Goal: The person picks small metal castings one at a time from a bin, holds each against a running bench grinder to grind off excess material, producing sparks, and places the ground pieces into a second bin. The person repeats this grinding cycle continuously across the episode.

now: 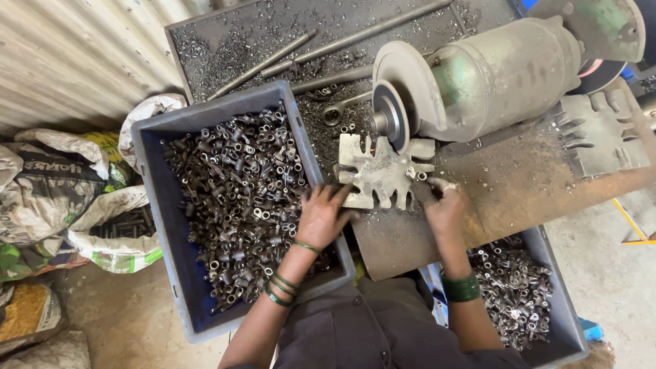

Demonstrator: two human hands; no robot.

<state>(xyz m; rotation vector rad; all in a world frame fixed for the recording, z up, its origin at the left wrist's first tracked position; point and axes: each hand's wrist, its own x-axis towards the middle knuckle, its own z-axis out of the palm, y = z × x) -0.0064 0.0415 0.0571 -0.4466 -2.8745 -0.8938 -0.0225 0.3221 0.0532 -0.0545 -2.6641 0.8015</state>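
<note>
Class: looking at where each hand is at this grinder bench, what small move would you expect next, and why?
Probably the left hand lifts one metal fitting from the blue crate toward the notched metal plate. That hand rests on the heap, while the right hand is already at the plate's edge below the grinding wheel.

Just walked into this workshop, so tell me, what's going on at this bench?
A person stands at a bench grinder. Their left hand reaches into a blue crate full of small metal fittings. Their right hand holds a fitting at a notched metal plate in front of the grinding wheel. A second crate of fittings sits at their right.
</note>
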